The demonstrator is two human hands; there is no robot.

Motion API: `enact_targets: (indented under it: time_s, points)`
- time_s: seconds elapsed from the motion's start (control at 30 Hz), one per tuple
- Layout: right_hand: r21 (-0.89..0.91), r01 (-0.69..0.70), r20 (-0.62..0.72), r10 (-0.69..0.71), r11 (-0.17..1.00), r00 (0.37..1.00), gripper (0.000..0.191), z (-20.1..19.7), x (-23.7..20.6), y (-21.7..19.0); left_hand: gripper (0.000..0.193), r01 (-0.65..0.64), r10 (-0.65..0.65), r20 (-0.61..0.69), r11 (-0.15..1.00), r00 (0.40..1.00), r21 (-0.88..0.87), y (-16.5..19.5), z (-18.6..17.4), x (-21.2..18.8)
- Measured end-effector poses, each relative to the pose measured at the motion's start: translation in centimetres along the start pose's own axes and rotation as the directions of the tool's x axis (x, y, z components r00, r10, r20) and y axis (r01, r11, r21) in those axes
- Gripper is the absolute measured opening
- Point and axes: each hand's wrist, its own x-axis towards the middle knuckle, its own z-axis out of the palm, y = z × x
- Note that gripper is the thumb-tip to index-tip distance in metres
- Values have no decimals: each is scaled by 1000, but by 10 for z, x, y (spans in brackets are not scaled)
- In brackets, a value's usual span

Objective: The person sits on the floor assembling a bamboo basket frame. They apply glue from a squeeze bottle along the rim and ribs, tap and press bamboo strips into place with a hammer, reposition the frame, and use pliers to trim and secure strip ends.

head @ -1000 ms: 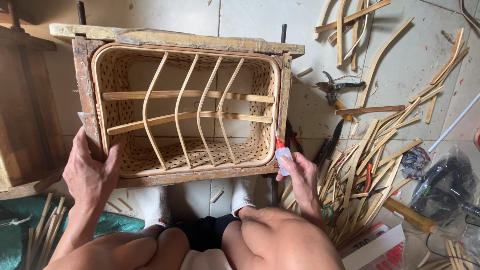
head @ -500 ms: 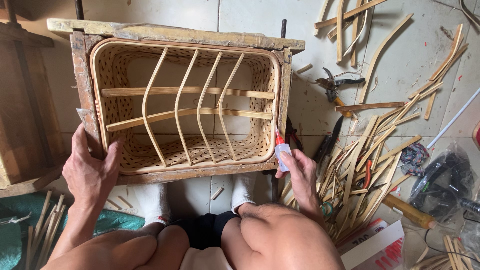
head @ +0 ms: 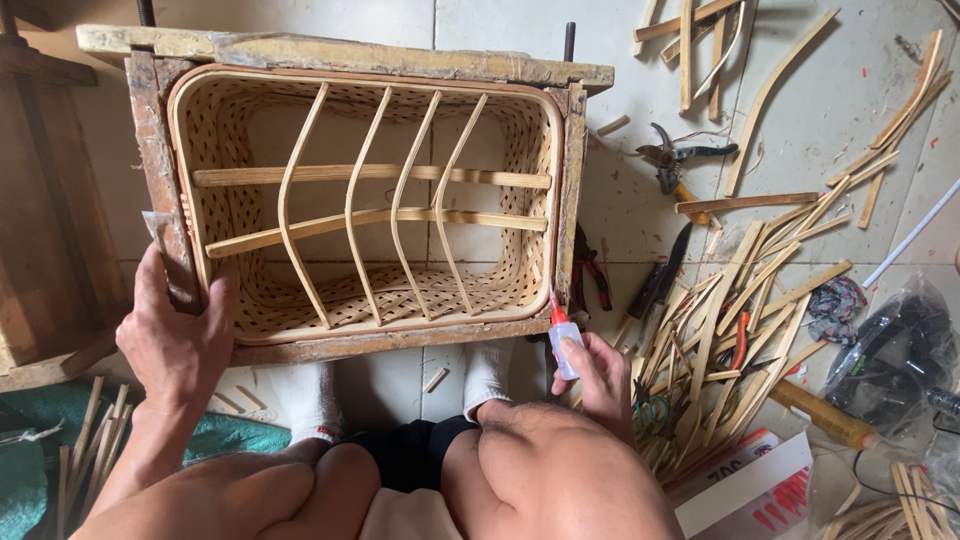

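glue bottle point(head: 564, 345), small with a red nozzle, sits in the fingers of the right hand point(head: 600, 380), which close around it, its tip at the near right corner of the woven basket point(head: 365, 200). left hand point(head: 180, 335) grips the near left corner of the wooden frame point(head: 350, 60) that boxes the basket in, fingers curled over the edge. the basket lies on its side on the tiled floor point(head: 830, 110), curved bamboo ribs crossing two flat slats. just right of it lie red-handled pliers point(head: 588, 275) and a knife point(head: 660, 280); beyond them, a scatter of bamboo strips point(head: 760, 290) and shears point(head: 680, 160).
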Motion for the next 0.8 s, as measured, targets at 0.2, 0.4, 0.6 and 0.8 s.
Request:
enact_targets:
  time_s: [0.2,0.4,0.6,0.8]
  points:
    - [93,97,66,-103,991,992,23,-11,-9,25,55,-95,95,-72,995,993,-5,5,1,10]
    - [-427,477,-24,-537,768,843,41,-11,-10,-16,52,-209,212,-82,977,974,51,22,7,78]
    - [-674,679,259,-768,290,585,49,9,1,-64,54,-245,245,-14,969,969,9,38,11,111]
    - [-667,727,378,-766,164,520,47,12,0,-82,62,-332,333,-26,942,943,41,40,8,110]
